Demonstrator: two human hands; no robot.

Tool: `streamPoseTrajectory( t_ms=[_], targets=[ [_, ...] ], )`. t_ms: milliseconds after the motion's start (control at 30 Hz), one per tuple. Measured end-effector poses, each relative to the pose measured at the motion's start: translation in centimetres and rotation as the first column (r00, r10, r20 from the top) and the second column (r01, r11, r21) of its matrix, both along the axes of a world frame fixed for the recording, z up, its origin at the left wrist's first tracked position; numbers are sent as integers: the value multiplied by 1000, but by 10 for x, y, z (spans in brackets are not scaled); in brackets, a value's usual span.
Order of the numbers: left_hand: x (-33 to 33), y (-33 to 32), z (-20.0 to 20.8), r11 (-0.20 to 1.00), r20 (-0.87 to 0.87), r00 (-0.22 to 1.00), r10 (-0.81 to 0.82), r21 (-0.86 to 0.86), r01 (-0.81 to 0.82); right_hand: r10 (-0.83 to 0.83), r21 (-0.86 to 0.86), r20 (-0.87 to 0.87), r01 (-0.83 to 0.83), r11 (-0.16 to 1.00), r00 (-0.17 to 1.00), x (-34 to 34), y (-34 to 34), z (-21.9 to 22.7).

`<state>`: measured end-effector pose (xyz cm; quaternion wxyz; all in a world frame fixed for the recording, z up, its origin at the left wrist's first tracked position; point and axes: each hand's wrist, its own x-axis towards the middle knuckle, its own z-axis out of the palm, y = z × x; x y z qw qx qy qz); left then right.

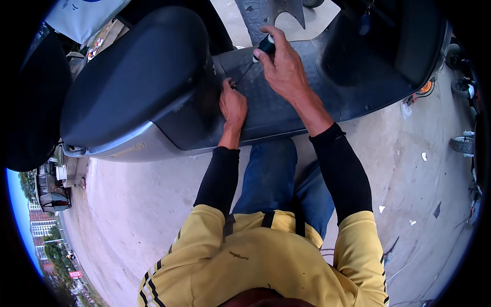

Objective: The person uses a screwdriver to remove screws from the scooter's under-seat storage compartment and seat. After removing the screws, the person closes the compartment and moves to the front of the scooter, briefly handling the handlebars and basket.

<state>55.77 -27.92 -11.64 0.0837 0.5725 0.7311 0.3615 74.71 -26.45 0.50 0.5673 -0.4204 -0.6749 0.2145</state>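
Note:
A screwdriver with a dark, light-ended handle is gripped in my right hand, above the black footboard of an electric scooter. Its thin shaft slants down and left to the fingertips of my left hand. Those fingers are pinched together at the shaft's tip, beside the panel below the scooter seat. What they hold is too small and hidden to make out.
A key with a dark fob hangs at the scooter's front, on the right. Behind the footboard is a grey, worn-looking cover. Litter lies on the concrete ground, and parked vehicles' wheels line the far right.

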Motion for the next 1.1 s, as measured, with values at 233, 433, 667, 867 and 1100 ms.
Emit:
streamPoseTrajectory(
  t_ms=[233,433,667,867,1100],
  targets=[
    [-16,13,-6,998,20,998,-68,14,67,-42,87,66,36,996,997,-17,19,5],
    [-44,19,3,995,26,997,-66,77,64,-34,54,113,28,998,993,-45,28,25],
    [-44,19,2,999,51,998,-30,24,29,2,183,204,-40,982,979,-70,43,31],
    [-42,25,5,999,53,998,-28,21,27,68,144,303,-116,983,951,-80,46,46],
    [-51,20,2,995,83,996,-41,90,33,80,133,425,-150,980,902,-116,58,70]
  ],
)
